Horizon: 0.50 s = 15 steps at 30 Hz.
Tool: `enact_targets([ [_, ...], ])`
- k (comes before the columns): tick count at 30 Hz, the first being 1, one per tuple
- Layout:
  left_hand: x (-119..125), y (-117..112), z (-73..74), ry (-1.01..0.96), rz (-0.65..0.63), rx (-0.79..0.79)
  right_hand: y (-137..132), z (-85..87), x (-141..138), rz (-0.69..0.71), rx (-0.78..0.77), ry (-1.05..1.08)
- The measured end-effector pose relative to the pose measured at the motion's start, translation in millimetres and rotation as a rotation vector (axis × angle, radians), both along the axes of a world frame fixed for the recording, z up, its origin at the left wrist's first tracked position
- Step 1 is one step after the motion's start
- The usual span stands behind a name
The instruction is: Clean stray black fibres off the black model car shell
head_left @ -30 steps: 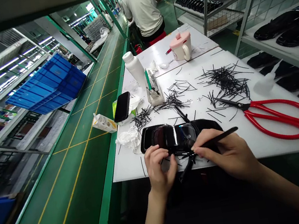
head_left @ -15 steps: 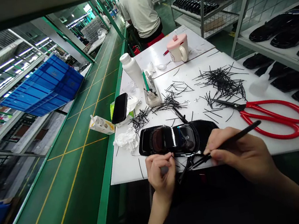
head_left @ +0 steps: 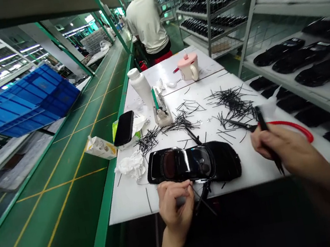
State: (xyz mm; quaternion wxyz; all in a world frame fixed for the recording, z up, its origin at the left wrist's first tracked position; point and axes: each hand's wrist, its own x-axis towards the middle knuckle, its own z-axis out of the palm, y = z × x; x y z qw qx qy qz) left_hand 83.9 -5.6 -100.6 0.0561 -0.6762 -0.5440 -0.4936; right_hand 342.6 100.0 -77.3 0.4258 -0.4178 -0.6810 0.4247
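A glossy black model car lies across the white table, with a door open on its near side and another on its far side. My left hand is at its near edge, thumb and fingertips pinched on what looks like the end of a thin black strip. Black tweezers are gripped in my right hand, raised to the right of the car, tips pointing down. Behind that hand lie scissors with red handles, partly hidden.
Loose black strips lie in piles beyond the car. A phone, crumpled tissue, a drink carton, a tool holder, a white bottle and a lidded mug stand around. A green conveyor runs left; racks stand right.
My right hand has moved right, away from the car, turning the tweezers from near level to upright. My left hand stays pinched at the car's edge. The view has shifted slightly.
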Motion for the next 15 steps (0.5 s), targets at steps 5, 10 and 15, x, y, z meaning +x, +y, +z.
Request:
enact_targets([
  [5, -9, 14, 7.7, 0.091, -0.182, 0.076, 25, -6.9, 4, 0.067, 0.102, -0.807],
  [10, -13, 16, 6.8, 0.019, -0.232, 0.067, 26, -9.9, -13, 0.042, 0.173, -0.876],
  [15, -17, 12, 5.8, -0.028, -0.273, 0.040, 7, 2.7, -19, 0.267, 0.171, -0.727],
])
